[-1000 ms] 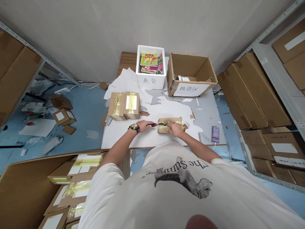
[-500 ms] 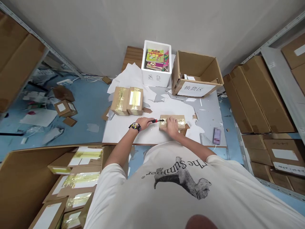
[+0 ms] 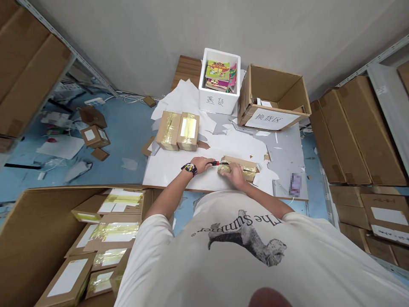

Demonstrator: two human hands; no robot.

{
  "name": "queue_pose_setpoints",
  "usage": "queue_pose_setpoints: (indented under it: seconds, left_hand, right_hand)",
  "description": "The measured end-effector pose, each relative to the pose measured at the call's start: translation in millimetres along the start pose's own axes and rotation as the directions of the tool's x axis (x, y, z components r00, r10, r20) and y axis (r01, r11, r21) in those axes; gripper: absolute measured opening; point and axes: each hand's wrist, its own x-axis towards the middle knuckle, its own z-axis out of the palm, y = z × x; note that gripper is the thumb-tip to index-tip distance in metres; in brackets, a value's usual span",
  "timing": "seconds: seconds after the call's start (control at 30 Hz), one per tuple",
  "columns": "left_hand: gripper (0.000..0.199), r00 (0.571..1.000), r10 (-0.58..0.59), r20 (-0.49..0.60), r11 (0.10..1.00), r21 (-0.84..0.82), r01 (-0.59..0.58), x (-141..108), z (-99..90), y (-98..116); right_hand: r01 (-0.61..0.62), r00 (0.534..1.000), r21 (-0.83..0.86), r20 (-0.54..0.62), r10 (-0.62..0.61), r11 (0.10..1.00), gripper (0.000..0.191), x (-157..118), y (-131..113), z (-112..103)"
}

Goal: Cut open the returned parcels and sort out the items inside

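Blue floor and a plain grey wall surround one desk, partly covered with torn white paper.

One small carton lies on the near part of the desk, under the right hand. It is brown, oblong and wrapped in shiny yellowish tape, with a dark line running along its taped top. The right hand is partly curled and has hold of the carton, thumb on the near side, fingers over the top. The left hand is closed round one black-and-red cutter, its tip at the carton's left end. One dark, patterned watch is on the left wrist.

Beyond the left hand, two taped boxes stand side by side, one with a white label. Farther ahead of both hands are one white foam box holding several bright books, and, right of it, one open carton with a handwritten sign. Right of the right hand lies one phone, its screen blurred, with a white cable.

Left of and nearer than the left hand, one large carton holds at least six smaller boxes. Shelves with big cartons flank both sides.
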Motion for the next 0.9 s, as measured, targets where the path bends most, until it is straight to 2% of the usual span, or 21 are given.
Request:
queue_pose_setpoints:
  seconds: [0.17,0.33,0.43,0.57,0.77,0.9]
  left_hand:
    - [0.052,1.000,0.008,0.002,1.000,-0.030,-0.008,2,5.0,5]
    - [0.052,1.000,-0.006,0.013,0.995,-0.100,0.007,3,4.9,7]
    - [0.053,0.997,0.021,0.069,0.957,-0.291,0.000,-1,5.3,5]
    - [0.061,0.986,0.080,0.147,0.836,-0.548,0.014,-5,10.7,3]
    - [0.053,0.995,0.023,0.100,0.877,-0.479,0.028,13,10.5,12]
    - [0.050,0.985,0.068,0.156,0.809,-0.586,0.037,8,11.9,9]
  right_hand:
    - [-0.031,0.993,-0.003,-0.113,0.031,1.000,0.016,-4,3,-5]
    - [0.004,1.000,-0.018,-0.004,-0.005,1.000,0.009,-3,4,-12]
    - [0.023,0.999,-0.027,0.038,-0.022,0.999,0.009,-1,5,-16]
    - [0.034,0.997,-0.040,0.070,-0.031,0.999,0.008,3,6,-23]
    - [0.045,0.992,-0.053,0.119,-0.039,0.998,0.008,15,10,-34]
    - [0.067,0.990,-0.069,0.128,-0.058,0.995,0.009,16,13,-34]
